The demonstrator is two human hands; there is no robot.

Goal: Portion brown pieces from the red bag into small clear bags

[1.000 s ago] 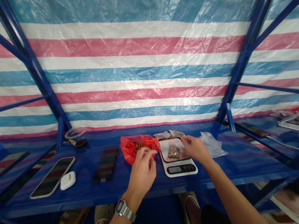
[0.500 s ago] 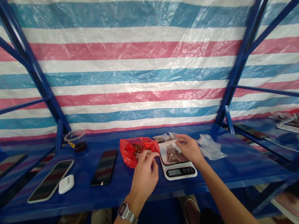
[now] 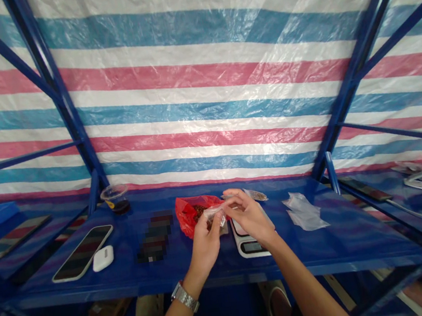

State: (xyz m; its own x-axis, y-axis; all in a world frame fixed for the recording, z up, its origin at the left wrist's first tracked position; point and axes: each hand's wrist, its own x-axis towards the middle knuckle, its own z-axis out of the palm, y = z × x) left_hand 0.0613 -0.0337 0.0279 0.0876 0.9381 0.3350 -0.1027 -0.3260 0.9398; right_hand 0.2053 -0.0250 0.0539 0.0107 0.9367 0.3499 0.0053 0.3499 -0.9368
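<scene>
Between my two hands is a small clear plastic bag (image 3: pixel 215 210), its upper edge pinched by the fingers of both. My left hand (image 3: pixel 206 240) grips its left side, in front of the red plastic bag (image 3: pixel 187 214), which lies open with small brown pieces in it. My right hand (image 3: pixel 248 215) pinches the right side of the clear bag, above the white digital scale (image 3: pixel 249 248). Most of the scale's plate is hidden under that hand. Behind the scale lies another small filled bag (image 3: pixel 256 194).
Flat clear bags (image 3: pixel 304 212) lie right of the scale on the blue shelf (image 3: pixel 348 243). To the left are a dark phone (image 3: pixel 155 238), a second phone (image 3: pixel 83 254), a white earbud case (image 3: pixel 103 258) and a plastic cup (image 3: pixel 117 200) of dark liquid. Blue metal posts (image 3: pixel 337 93) frame both sides.
The small bag that lay on the scale is now up in both hands, in front of the red bag. My right hand has moved left, and my left hand has closed on the bag.
</scene>
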